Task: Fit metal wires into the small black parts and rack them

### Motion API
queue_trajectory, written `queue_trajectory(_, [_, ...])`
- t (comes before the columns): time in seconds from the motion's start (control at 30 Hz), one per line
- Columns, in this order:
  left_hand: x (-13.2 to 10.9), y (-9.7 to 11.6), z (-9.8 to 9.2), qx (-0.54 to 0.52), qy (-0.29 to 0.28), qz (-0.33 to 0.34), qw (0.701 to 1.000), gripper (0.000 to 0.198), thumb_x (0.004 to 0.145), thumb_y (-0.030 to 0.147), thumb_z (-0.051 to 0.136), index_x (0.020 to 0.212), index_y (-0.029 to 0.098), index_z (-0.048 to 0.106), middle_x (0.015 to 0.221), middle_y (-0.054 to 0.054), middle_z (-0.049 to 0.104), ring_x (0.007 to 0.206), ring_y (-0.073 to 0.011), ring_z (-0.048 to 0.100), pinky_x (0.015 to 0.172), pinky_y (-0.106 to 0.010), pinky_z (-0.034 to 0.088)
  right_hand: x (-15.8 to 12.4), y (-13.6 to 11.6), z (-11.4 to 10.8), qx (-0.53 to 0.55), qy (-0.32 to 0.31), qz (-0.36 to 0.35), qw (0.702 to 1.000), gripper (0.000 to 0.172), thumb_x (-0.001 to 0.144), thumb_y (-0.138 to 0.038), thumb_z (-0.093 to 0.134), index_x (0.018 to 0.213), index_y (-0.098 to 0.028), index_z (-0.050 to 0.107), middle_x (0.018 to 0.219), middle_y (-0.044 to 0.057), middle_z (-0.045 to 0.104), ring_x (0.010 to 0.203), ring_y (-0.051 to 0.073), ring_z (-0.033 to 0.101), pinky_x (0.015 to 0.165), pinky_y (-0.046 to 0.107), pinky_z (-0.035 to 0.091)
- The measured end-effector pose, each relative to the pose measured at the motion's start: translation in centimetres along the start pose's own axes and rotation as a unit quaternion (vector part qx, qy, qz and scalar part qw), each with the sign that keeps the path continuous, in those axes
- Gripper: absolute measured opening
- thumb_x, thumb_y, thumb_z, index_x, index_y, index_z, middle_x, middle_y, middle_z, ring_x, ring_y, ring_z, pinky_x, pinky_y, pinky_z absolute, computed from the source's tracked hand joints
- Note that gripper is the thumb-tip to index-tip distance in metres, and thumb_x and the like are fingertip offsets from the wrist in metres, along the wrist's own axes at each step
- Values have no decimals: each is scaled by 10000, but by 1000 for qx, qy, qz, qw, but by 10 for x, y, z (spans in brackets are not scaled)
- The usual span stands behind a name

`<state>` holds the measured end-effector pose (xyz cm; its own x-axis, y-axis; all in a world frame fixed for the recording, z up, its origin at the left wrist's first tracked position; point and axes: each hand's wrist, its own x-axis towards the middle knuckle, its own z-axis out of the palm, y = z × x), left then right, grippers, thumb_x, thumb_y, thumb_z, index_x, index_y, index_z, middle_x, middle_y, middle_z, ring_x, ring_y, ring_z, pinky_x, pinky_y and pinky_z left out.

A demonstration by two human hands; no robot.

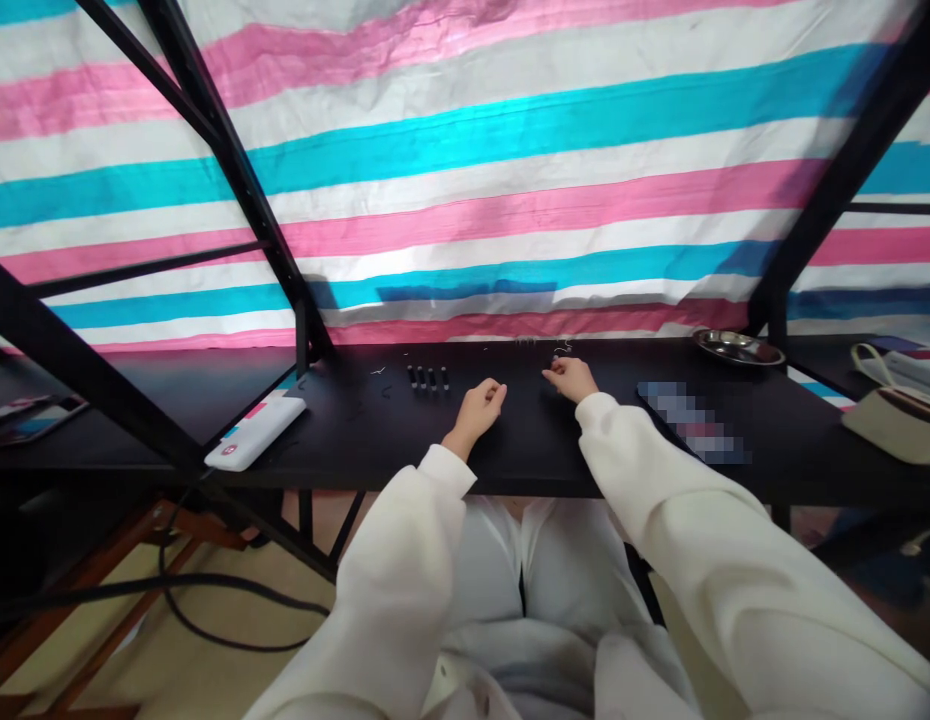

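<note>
Head view: my left hand [478,412] lies curled and my right hand [571,378] pinches its fingertips together on the black table [337,450], either grip's contents unclear, with four small black pieces [427,378] lined up within easy reach left of my left hand.

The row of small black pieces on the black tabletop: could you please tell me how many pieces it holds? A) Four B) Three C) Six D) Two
A: four small black pieces sit in a row on the black tabletop, to the left of the left hand.
</note>
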<state>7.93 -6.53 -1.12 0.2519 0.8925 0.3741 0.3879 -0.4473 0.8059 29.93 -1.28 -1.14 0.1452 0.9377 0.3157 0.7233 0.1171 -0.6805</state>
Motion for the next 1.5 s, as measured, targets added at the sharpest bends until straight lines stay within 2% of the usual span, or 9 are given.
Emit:
queue_trajectory(0.17, [2, -5, 2, 19, -1, 6, 1000, 326, 821, 459, 409, 682, 178, 497, 493, 42, 470, 437, -74, 407, 464, -194, 321, 17, 15, -11, -57, 13, 71, 996, 178, 688, -295, 622, 786, -157, 680, 727, 71, 674, 660, 169, 627, 658, 260, 460])
queue_trajectory(0.3, [2, -7, 2, 33, 1, 21, 999, 338, 830, 447, 401, 666, 176, 517, 485, 35, 468, 453, -83, 421, 500, -207, 338, 23, 20, -7, -68, 21, 80, 994, 230, 688, -309, 622, 840, -150, 689, 802, 95, 682, 746, 193, 636, 694, 268, 466])
queue_trajectory(0.43, [2, -8, 2, 44, 1, 24, 999, 340, 829, 442, 406, 659, 174, 529, 494, 30, 474, 475, -91, 437, 523, -213, 349, 26, 20, -2, -86, 37, 79, 992, 213, 676, -311, 631, 815, -163, 695, 841, 103, 681, 834, 214, 628, 740, 288, 464])
queue_trajectory(0.63, [2, -8, 2, 53, -1, 24, 998, 341, 829, 439, 401, 654, 177, 531, 506, 23, 483, 484, -95, 440, 523, -216, 347, 28, 24, 0, -94, 27, 105, 990, 197, 674, -308, 625, 788, -162, 692, 747, 95, 675, 811, 220, 630, 717, 298, 469])
queue_trajectory(1.1, [1, -2, 2, 73, -7, 3, 997, 346, 825, 432, 398, 669, 162, 547, 510, 23, 486, 502, -93, 452, 537, -212, 346, 27, 21, -1, -90, 15, 109, 990, 160, 685, -298, 638, 770, -167, 673, 720, 62, 668, 794, 181, 631, 729, 262, 468])
queue_trajectory(1.27, [1, -5, 2, 83, -10, 12, 996, 356, 830, 446, 387, 675, 165, 540, 512, 25, 484, 495, -90, 448, 532, -209, 340, 28, 25, -1, -79, 0, 117, 990, 171, 681, -297, 653, 774, -156, 671, 722, 68, 667, 712, 169, 633, 691, 263, 479])
queue_trajectory(1.5, [2, -6, -1, 95, -18, 19, 995, 352, 823, 450, 401, 658, 164, 522, 523, 26, 485, 492, -84, 438, 525, -203, 331, 33, 34, -11, -104, -30, 116, 987, 140, 700, -164, 608, 810, -112, 678, 716, 86, 667, 700, 168, 639, 675, 239, 472])
